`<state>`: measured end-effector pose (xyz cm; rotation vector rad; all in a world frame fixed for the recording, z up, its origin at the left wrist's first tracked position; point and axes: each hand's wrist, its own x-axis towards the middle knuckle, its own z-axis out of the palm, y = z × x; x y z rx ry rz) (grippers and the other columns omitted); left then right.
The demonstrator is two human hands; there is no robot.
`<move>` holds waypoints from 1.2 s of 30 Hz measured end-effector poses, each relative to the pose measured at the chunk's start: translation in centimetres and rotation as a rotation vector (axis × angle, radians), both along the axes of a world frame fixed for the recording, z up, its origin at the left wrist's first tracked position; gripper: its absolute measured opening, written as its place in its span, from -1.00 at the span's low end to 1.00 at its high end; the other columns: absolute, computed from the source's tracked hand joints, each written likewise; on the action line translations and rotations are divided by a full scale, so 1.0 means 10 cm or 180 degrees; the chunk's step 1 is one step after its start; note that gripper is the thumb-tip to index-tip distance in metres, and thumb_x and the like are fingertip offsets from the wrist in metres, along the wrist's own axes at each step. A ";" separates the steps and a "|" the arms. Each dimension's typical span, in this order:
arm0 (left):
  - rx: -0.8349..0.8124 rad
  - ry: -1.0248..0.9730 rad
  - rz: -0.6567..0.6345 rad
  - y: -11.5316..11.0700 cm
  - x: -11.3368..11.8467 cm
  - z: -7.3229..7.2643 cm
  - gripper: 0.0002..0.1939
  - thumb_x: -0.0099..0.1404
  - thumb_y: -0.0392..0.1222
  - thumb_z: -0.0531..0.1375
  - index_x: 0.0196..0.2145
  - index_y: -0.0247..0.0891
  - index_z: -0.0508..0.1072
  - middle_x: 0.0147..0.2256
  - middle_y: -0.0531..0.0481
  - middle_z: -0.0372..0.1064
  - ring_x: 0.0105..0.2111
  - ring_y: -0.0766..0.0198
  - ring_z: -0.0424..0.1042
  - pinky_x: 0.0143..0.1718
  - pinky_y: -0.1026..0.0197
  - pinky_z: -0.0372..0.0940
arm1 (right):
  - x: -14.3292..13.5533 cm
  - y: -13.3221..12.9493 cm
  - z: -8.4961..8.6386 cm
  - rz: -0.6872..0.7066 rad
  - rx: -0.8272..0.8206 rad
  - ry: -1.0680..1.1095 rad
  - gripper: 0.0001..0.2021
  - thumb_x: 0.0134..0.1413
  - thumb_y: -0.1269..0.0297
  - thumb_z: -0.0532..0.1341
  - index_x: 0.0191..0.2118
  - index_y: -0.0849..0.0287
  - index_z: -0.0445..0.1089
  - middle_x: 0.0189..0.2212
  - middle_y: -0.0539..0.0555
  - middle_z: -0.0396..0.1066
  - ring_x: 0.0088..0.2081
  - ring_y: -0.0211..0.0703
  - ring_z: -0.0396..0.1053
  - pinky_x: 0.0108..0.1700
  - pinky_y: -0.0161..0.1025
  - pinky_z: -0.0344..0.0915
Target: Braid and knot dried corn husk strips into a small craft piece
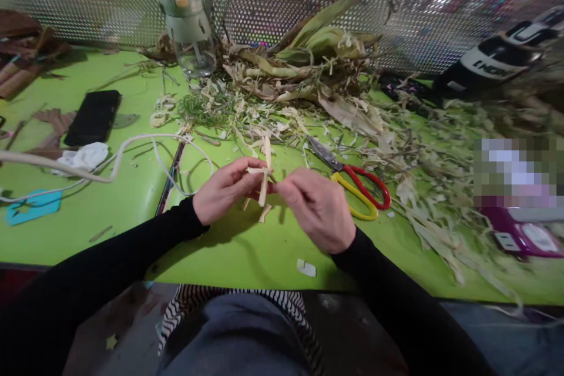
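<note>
My left hand (228,188) pinches a pale husk strip piece (266,170), which looks like crossed strips standing up from the fingertips. Close on its right, my right hand (318,205) is closed, thumb against fingers, at the piece's side. Whatever lies in that pinch is hidden and slightly blurred. Below the fingers a short pale scrap (265,212) shows near the green table top (247,258). Just beyond my right hand lie scissors (338,167) with one red and one yellow handle loop, their blades pointing away to the left.
Dried husks (304,64) and shredded scraps (264,111) cover the back and right. A clear bottle (191,41), a black bottle (489,61), a phone (94,117), a white cable (117,158), a blue tag (34,207) and a purple device (520,235) surround the work spot.
</note>
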<state>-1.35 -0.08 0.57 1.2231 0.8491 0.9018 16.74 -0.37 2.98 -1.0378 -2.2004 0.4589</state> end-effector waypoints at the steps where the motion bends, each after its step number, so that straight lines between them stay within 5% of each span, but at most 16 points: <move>1: -0.0216 -0.0291 -0.0015 0.02 -0.01 -0.01 -0.69 0.26 -0.02 0.15 -0.15 -0.30 0.31 -0.36 -0.03 0.46 -0.37 0.30 0.47 -0.29 0.25 0.35 | 0.02 0.02 0.00 -0.0215 0.0151 0.0017 -0.76 0.26 0.24 0.03 -0.42 0.18 0.27 -0.50 0.00 0.28 -0.46 -0.28 0.20 -0.38 -0.30 0.12; 6: -0.0639 -0.0689 0.0088 0.04 -0.03 -0.03 -0.65 0.13 -0.14 0.29 -0.15 -0.29 0.34 -0.33 -0.02 0.50 -0.38 0.33 0.50 -0.28 0.28 0.36 | 0.03 0.07 -0.03 -0.0146 0.0018 -0.0398 -0.76 0.25 0.19 0.06 -0.35 0.21 0.33 -0.44 0.05 0.37 -0.38 -0.21 0.27 -0.31 -0.25 0.17; 11: -0.0334 -0.0304 0.0056 0.02 -0.01 0.01 -0.74 0.15 -0.19 0.26 -0.24 -0.31 0.30 -0.47 0.03 0.47 -0.50 0.39 0.45 -0.45 0.36 0.31 | -0.01 0.04 -0.04 -0.0035 -0.0213 -0.0301 -0.77 0.22 0.28 0.08 -0.46 0.21 0.30 -0.57 -0.03 0.29 -0.51 -0.31 0.18 -0.42 -0.33 0.10; 21: -0.0207 -0.0238 -0.0272 -0.08 0.04 0.05 -0.83 0.19 -0.20 0.21 -0.32 -0.30 0.28 -0.56 0.04 0.42 -0.56 0.38 0.40 -0.47 0.32 0.31 | 0.01 0.02 0.04 0.0700 -0.1918 0.0738 -0.72 0.19 0.31 0.08 -0.55 0.19 0.27 -0.64 -0.10 0.23 -0.62 -0.41 0.05 -0.55 -0.38 0.01; 24: -0.0352 -0.0333 -0.0155 -0.06 0.04 0.05 -0.82 0.20 -0.18 0.21 -0.30 -0.29 0.27 -0.53 0.03 0.44 -0.54 0.37 0.42 -0.44 0.30 0.32 | 0.04 0.05 0.04 0.0591 -0.2220 0.1067 -0.70 0.20 0.19 0.09 -0.53 0.18 0.25 -0.62 -0.08 0.23 -0.61 -0.39 0.07 -0.55 -0.38 0.03; 30: -0.0773 -0.1141 0.0263 -0.04 0.05 0.01 -0.78 0.28 -0.19 0.11 -0.12 -0.26 0.28 -0.18 -0.09 0.49 -0.10 0.24 0.45 0.02 0.13 0.26 | 0.05 0.10 0.01 -0.0360 -0.1300 0.0826 -0.66 0.12 -0.04 0.14 -0.41 0.17 0.25 -0.55 -0.05 0.26 -0.57 -0.36 0.11 -0.54 -0.36 0.08; 36: -0.0568 -0.0892 0.0167 -0.03 0.04 -0.01 -0.67 0.24 -0.19 0.20 -0.07 -0.27 0.25 -0.28 -0.04 0.50 -0.21 0.27 0.48 -0.09 0.19 0.31 | 0.00 0.08 -0.05 -0.0298 -0.0578 0.0034 -0.79 0.12 0.21 0.20 -0.46 0.20 0.31 -0.57 -0.05 0.27 -0.55 -0.36 0.13 -0.49 -0.36 0.09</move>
